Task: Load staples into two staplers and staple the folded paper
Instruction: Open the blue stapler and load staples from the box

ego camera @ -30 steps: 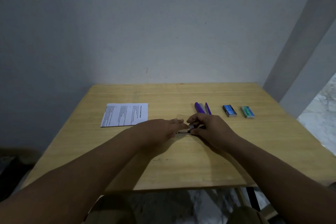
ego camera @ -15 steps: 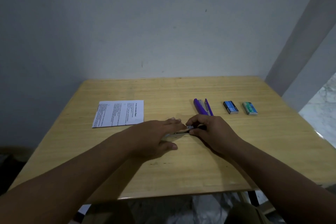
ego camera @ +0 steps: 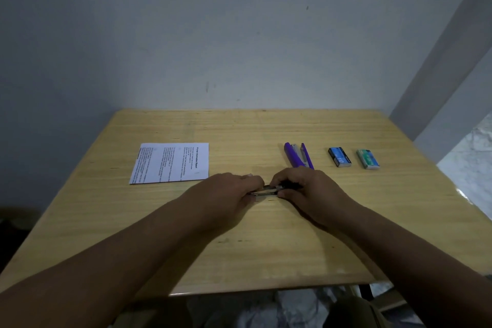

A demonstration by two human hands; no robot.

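Near the middle of the frame, two bare hands meet over a wooden table (ego camera: 266,247). Between them lies a small stapler (ego camera: 267,190), dark and silver, low on the table top. Only a short bit of it shows in the gap between the hands. The left hand (ego camera: 226,196) is curled around the left end of the stapler, with its fingers (ego camera: 249,181) bent over the top. The right hand (ego camera: 308,192) is curled around the right end, with its fingers (ego camera: 282,196) pinched narrow on the metal part. Both hands touch the stapler.

Just above the right hand lies a purple stapler (ego camera: 298,156), open, with its grey metal inside showing. It lies flat and no hand touches it. To the right of it sit two little staple boxes, side by side but apart: a blue box (ego camera: 339,157) and a green box (ego camera: 368,159).

In the left middle of the frame, a folded paper (ego camera: 170,162) with printed words lies flat on the table, just up and left of the left hand.
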